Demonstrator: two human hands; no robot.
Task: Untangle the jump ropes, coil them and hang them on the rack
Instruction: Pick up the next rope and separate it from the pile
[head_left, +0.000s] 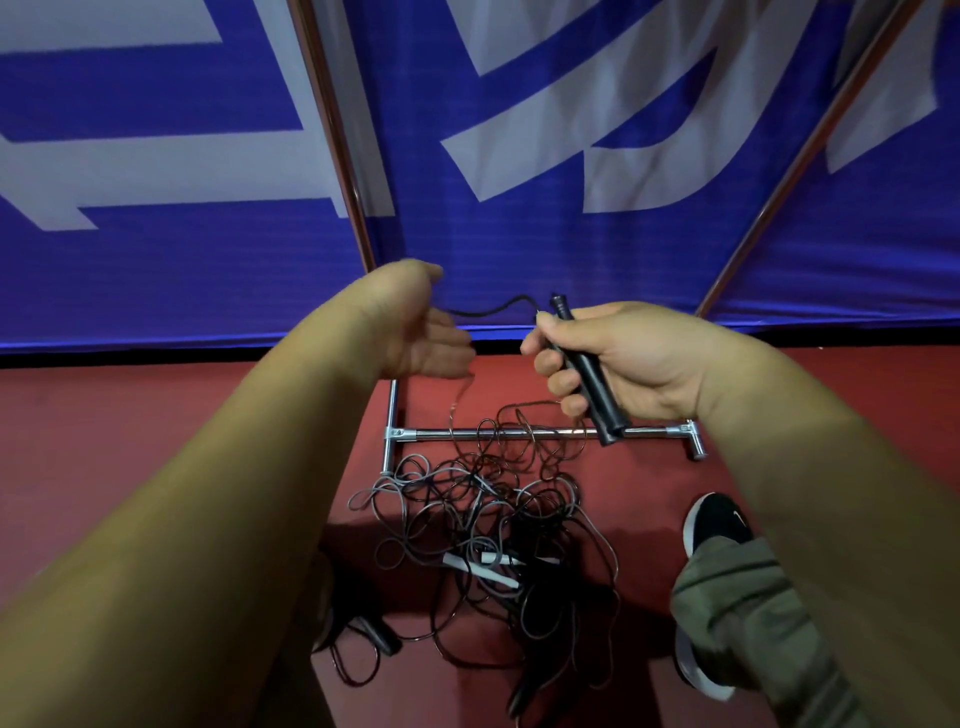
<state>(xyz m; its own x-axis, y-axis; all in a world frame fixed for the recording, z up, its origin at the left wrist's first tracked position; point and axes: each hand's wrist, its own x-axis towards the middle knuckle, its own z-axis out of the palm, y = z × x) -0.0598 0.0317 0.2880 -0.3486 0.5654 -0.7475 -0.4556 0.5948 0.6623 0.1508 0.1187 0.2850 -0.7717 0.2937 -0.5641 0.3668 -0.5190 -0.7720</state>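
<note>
Black handles (592, 384) sit clenched in the right grip (628, 358); their cord (511, 300) runs into the left grip (421, 338), whether pinched I cannot tell. Tangled jump ropes (483, 519) lie on the floor (104, 415) by the rack (519, 432).

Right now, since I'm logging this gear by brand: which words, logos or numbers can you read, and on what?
Blue banner: large white strokes of cropped characters; not readable.
Black shoe: small white mark, too small to identify.
Black jump rope handle in the right hand: no print visible.
White handle on the floor: nothing legible.
</note>
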